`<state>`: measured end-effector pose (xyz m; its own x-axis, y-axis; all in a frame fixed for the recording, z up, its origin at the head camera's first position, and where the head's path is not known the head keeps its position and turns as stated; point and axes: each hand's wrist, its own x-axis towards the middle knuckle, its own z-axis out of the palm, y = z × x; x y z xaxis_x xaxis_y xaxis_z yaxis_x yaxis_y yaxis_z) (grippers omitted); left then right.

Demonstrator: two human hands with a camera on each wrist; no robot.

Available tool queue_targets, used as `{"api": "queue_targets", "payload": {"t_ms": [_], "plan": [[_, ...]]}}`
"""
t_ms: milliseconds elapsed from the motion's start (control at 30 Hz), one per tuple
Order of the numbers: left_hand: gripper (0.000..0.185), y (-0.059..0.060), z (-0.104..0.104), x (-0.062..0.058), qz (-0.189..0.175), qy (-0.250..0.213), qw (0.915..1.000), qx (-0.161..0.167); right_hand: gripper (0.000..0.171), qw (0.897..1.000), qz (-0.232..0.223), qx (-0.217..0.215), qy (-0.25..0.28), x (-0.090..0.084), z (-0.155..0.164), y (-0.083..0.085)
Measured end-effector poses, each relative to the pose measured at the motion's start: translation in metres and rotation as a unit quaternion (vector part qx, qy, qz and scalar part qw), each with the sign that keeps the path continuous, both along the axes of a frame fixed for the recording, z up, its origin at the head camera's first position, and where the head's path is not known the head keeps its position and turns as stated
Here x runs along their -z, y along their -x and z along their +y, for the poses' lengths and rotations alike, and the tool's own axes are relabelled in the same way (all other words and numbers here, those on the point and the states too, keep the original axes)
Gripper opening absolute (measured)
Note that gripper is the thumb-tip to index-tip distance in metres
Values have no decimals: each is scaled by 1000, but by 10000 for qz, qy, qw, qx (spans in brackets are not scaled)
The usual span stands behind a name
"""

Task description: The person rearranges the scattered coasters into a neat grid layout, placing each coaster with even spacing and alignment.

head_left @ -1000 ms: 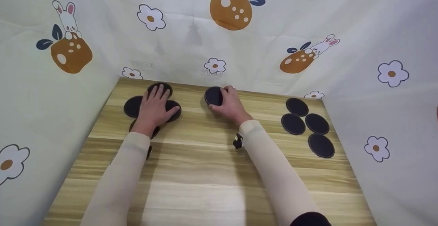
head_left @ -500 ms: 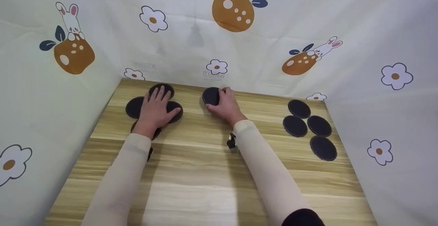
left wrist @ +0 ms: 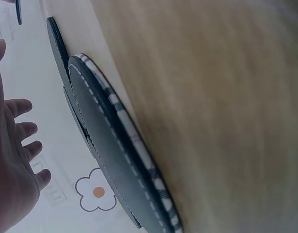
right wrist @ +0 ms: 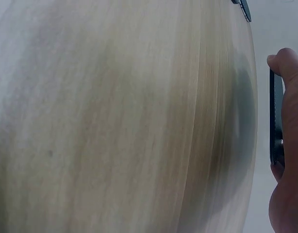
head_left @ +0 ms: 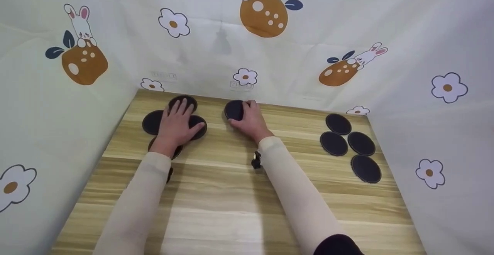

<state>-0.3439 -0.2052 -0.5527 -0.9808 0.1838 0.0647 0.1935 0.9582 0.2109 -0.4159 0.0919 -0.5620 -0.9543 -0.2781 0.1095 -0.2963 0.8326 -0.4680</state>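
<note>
Round black coasters with stitched rims lie in two clusters on the wooden table. Over the left cluster my left hand (head_left: pixel 175 125) is spread, palm down, partly hiding the coasters. The left wrist view shows a near coaster (left wrist: pixel 107 141) with a plaid edge, and gaps between it and the fingers (left wrist: pixel 26 130). My right hand (head_left: pixel 251 122) pinches another coaster (head_left: pixel 233 110) by its right side, between thumb and fingers, near the table's back edge. In the right wrist view this held coaster (right wrist: pixel 275 116) is raised off the table, with a shadow below.
Toward the right edge of the table (head_left: pixel 216 193) lies the second cluster, including a front coaster (head_left: pixel 366 168). A pale cloth (head_left: pixel 208 50) printed with rabbits, oranges and flowers encloses the table at the back and both sides.
The right hand has moved slightly to the left with its coaster, nearer the left cluster. The left hand has stayed in place over the coasters; the view has shifted a little.
</note>
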Motion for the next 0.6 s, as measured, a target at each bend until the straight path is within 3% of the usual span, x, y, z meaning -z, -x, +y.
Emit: {"api": "queue_targets", "payload": {"t_ms": [600], "plan": [[95,-1,-1,2,37,-211,9998,-48,102,9993,-261,-32,-252,9,-8,5]]}}
